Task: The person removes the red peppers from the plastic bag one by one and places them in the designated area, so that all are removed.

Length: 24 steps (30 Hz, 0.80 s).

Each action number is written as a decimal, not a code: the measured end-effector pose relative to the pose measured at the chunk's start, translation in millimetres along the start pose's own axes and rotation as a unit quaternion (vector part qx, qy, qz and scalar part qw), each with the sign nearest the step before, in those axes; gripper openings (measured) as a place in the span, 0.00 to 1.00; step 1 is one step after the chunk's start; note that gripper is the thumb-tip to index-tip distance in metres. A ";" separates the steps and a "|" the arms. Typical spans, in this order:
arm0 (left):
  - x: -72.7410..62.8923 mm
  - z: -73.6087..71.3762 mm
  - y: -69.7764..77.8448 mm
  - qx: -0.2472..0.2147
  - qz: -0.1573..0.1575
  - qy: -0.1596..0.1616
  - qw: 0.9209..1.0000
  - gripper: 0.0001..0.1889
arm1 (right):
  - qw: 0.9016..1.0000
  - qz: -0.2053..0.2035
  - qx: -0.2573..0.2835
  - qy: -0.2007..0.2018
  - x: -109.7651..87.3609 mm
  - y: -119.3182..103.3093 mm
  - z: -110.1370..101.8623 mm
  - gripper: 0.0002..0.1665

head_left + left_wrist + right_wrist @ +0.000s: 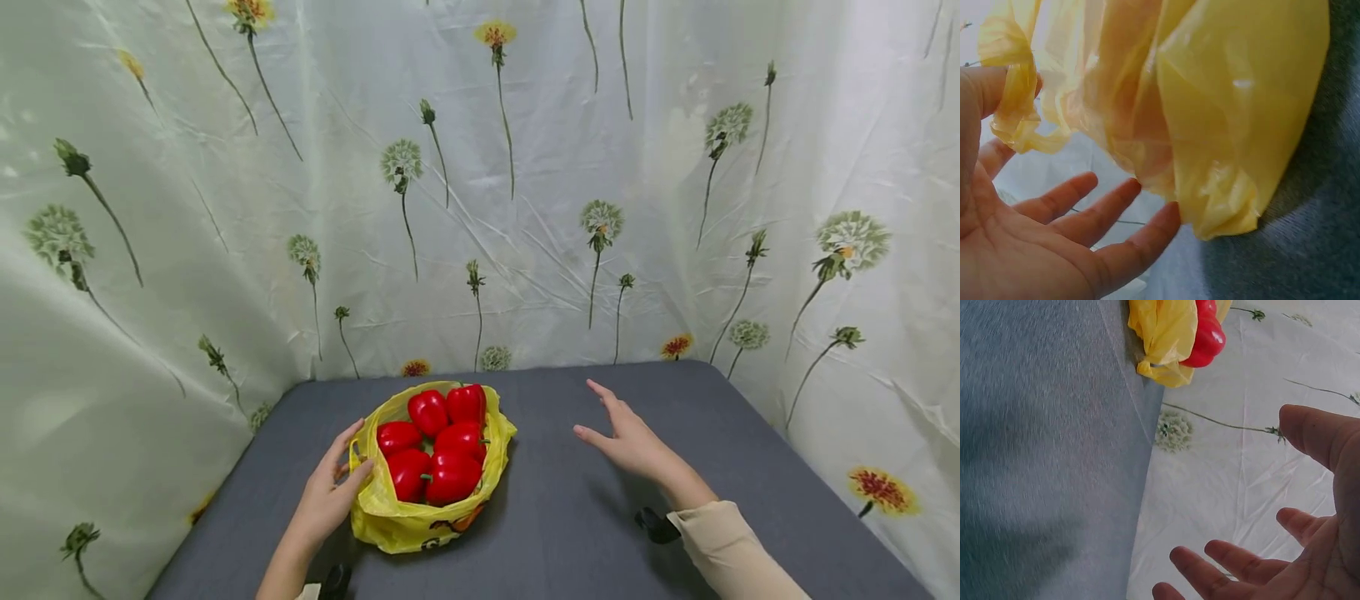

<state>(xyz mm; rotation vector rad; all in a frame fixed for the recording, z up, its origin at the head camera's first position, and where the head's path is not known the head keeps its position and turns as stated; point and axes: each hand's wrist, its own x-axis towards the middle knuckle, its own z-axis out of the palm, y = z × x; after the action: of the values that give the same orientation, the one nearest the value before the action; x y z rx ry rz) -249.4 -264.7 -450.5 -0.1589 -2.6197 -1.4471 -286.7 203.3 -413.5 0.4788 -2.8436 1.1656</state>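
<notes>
A yellow plastic bag (401, 525) stands on the grey table with its mouth spread wide. Inside it lie several glossy red bell peppers (454, 477), some with green stems. My left hand (330, 492) is at the bag's left side, fingers spread and fairly straight. In the left wrist view, fingertips (1169, 215) meet the bag's side, and a loop of the bag (1019, 94) hangs at the thumb. Off to the right of the bag, my right hand (630, 437) hovers above the table, fingers extended, holding nothing.
The grey table (555, 533) reaches back to a pale curtain (525, 275) printed with dandelions, which also lines both sides. Dark straps with small devices (657, 525) sit at the wrists.
</notes>
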 end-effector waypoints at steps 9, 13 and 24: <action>0.3 1.3 -5.7 -0.023 -0.002 -0.004 1.000 0.31 | 0.998 0.018 0.051 -0.029 11.5 -8.3 12.6 0.51; 1.4 2.0 -6.6 -0.036 0.000 -0.001 0.999 0.30 | 0.998 0.023 0.058 -0.031 17.5 -15.5 14.9 0.51; 2.1 1.8 -8.5 -0.048 0.017 -0.011 0.999 0.29 | 0.990 0.043 0.124 -0.051 35.4 -27.7 26.9 0.49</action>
<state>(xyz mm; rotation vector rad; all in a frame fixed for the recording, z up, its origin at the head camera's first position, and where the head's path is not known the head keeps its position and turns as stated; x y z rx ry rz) -253.0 -267.6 -458.1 -0.2287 -2.5534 -1.5685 -309.9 156.6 -408.9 0.4406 -2.8419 1.5668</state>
